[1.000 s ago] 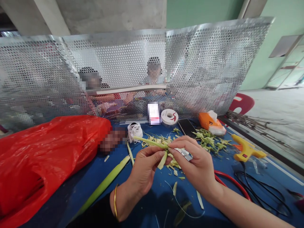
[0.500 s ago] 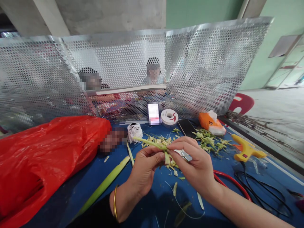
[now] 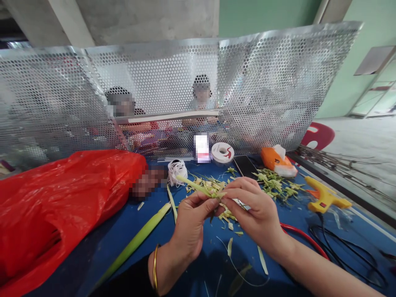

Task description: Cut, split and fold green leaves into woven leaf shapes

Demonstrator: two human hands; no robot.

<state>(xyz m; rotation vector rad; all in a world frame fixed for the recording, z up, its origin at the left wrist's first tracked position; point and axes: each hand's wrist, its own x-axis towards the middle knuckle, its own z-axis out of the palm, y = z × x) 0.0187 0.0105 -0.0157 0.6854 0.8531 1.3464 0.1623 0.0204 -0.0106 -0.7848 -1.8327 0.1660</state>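
My left hand (image 3: 193, 218), with a gold bangle at the wrist, pinches a pale green folded-leaf piece (image 3: 198, 187) between thumb and fingers. Its long stalk-like end points up and to the left. From the other side, my right hand (image 3: 253, 206) closes its thumb and fingertips on the piece's loose flaps. A shiny metal tool (image 3: 243, 205) shows partly below the right fingers; its kind cannot be made out. Beneath both hands lie pale leaf scraps (image 3: 229, 214). To the left, a long green leaf strip (image 3: 140, 237) lies on the blue table (image 3: 185, 280).
A red plastic bag (image 3: 77, 194) covers the left side. Behind the hands are a white string bundle (image 3: 177, 172), a ribbon spool (image 3: 222, 152), a phone (image 3: 245, 166) and a tissue pack (image 3: 279, 161). A yellow glue gun (image 3: 328, 198) lies right. Two people sit beyond a perforated metal screen (image 3: 173, 74).
My fingers have shifted slightly on the leaf piece, and its loose flaps now turn toward the right hand. Less of the metal tool shows. The whole view has moved a little.
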